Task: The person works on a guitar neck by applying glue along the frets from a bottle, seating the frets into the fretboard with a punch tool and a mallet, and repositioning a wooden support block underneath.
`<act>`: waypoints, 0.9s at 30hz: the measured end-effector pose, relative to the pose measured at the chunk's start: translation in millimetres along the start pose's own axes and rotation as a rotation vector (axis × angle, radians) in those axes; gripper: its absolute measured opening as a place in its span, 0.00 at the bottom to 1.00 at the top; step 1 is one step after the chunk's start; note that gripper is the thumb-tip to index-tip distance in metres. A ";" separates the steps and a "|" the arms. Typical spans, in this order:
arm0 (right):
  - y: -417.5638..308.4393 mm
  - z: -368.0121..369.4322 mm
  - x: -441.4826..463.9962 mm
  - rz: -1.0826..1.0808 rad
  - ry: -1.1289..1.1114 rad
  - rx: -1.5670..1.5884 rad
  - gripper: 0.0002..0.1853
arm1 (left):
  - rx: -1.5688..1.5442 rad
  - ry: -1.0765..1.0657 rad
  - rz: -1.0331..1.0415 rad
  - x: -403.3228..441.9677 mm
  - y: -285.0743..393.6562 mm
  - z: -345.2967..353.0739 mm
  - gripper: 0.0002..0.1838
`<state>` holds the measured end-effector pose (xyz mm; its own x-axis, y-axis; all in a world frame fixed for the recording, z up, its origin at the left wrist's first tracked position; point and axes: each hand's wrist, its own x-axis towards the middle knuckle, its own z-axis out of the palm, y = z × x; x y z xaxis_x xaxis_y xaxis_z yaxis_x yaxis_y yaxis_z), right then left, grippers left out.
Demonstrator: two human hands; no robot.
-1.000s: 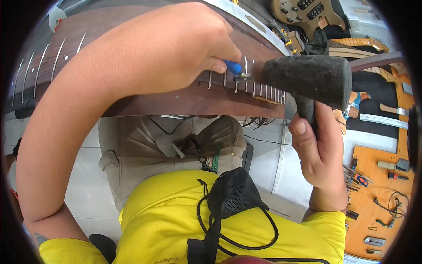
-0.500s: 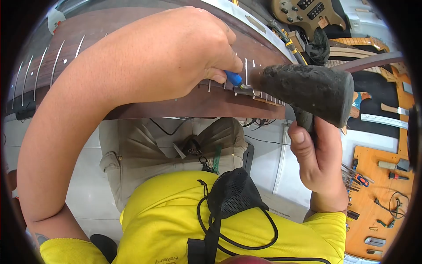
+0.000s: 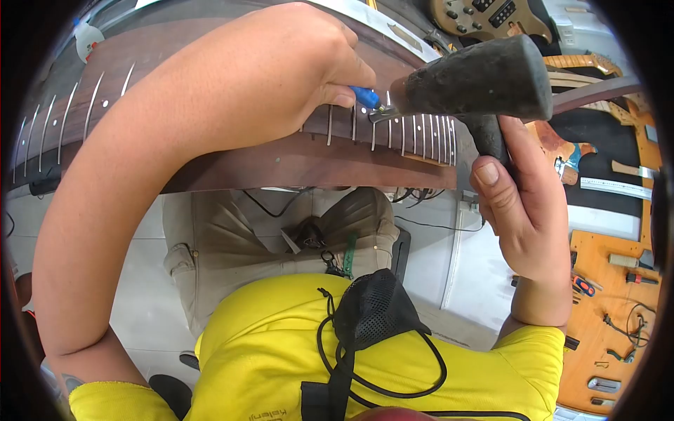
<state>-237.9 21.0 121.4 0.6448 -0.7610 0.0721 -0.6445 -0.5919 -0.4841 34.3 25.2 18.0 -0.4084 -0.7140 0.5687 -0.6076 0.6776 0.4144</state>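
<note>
My left hand (image 3: 319,67) grips a small tool with a blue handle (image 3: 364,97); its metal end (image 3: 382,114) rests at the frets of a dark fretboard (image 3: 344,123). My right hand (image 3: 516,193) is wrapped round the handle of a black mallet (image 3: 484,77). The mallet's head is raised over the right part of the fretboard, its left face close to the tool's metal end. Thin silver frets cross the board, and my left forearm hides its middle stretch.
A brown bench edge (image 3: 281,168) runs in front of my lap. A white bottle (image 3: 88,38) stands at the upper left. At the upper right are a guitar body (image 3: 491,17) and guitar necks. An orange tool board (image 3: 590,337) holds several tools at the right.
The mallet and my right hand have risen. My left hand has shifted slightly up and left with the blue tool, whose metal end now sits a little further left.
</note>
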 end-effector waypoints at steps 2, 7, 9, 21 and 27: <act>2.0 1.6 1.0 -0.006 0.052 0.066 0.28 | 0.027 0.001 -0.007 0.2 0.3 -0.9 0.12; 4.8 2.4 7.8 -0.018 0.181 0.141 0.28 | 0.048 0.009 -0.026 -1.1 -2.0 0.9 0.12; 8.0 2.0 9.7 -0.025 0.169 0.074 0.29 | 0.071 0.021 -0.015 0.5 -3.2 -0.1 0.12; 10.0 11.4 28.2 -0.005 0.159 0.204 0.29 | 0.161 0.042 -0.017 3.2 -6.6 0.4 0.12; 19.9 6.9 37.3 -0.044 0.088 0.190 0.30 | 0.099 0.029 -0.170 -2.1 -15.5 11.2 0.13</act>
<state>-223.8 -17.4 108.5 0.6266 -0.7609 0.1686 -0.5222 -0.5705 -0.6339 37.0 14.1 2.4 -0.2747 -0.8104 0.5174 -0.7310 0.5256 0.4352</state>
